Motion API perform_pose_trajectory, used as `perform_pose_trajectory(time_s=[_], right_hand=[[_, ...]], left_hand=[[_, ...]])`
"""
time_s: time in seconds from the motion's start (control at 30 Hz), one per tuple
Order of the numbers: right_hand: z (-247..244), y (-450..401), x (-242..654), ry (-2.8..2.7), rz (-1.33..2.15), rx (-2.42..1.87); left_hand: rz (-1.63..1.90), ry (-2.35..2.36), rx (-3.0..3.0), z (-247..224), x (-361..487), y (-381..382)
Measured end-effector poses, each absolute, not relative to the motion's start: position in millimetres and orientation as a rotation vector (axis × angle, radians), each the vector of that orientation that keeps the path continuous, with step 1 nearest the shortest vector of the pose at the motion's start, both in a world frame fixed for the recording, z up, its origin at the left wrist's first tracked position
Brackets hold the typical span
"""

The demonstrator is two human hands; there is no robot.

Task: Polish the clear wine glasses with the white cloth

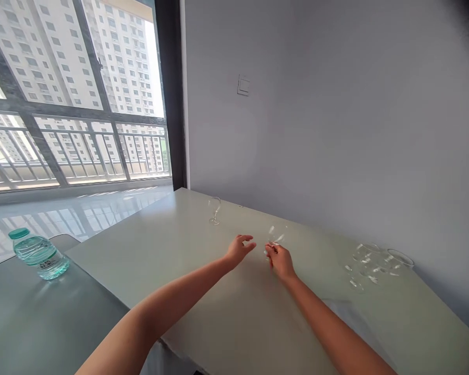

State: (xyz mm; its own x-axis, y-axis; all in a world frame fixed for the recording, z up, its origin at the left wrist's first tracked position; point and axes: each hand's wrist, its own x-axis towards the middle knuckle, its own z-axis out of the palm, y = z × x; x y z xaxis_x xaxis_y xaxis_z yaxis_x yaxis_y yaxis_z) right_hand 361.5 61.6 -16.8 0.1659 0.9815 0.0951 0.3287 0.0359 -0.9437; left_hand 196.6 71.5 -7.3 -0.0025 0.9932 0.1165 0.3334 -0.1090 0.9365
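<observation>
One clear stemmed glass stands mid-frame, right hand pinches a second glass, empty left hand gapes, clustered clear glasses remain lower right.

Pinching clear glass in right fingers; holding left fingers parted, nearby; with glass cluster farther right.

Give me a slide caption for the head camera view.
Right hand grips a clear glass at a pale table, left hand open nearby, clustered glasses off to the right.
</observation>
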Motion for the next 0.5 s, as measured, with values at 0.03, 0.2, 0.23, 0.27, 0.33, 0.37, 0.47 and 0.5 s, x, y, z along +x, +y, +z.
perform_pose_trajectory(time_s=[0.03, 0.2, 0.23, 0.27, 0.33, 0.37, 0.47, 0.5], right_hand=[[-14, 57, 345, -1.387, 0.879, -1.455], [-1, 41, 296, -1.541, 0.981, -1.432], [1, 40, 294, -1.564, 1.004, -1.429], [4, 38, 294, -1.584, 1.025, -1.425], [11, 35, 303, -1.607, 1.054, -1.430], [14, 33, 312, -1.606, 1.058, -1.444], [24, 24, 357, -1.547, 1.017, -1.516], [26, 20, 377, -1.511, 0.984, -1.542]], left_hand=[[1.111, 1.370, 1.540, -7, 202, 67], [1.062, 1.270, 1.479, -9, 198, 56], [1.075, 1.293, 1.475, -11, 191, 57], [1.091, 1.323, 1.468, -13, 184, 59], [1.126, 1.405, 1.450, -17, 164, 68], [1.141, 1.453, 1.438, -19, 153, 74], [1.169, 1.575, 1.387, -22, 120, 93], [1.178, 1.604, 1.367, -22, 110, 99]])
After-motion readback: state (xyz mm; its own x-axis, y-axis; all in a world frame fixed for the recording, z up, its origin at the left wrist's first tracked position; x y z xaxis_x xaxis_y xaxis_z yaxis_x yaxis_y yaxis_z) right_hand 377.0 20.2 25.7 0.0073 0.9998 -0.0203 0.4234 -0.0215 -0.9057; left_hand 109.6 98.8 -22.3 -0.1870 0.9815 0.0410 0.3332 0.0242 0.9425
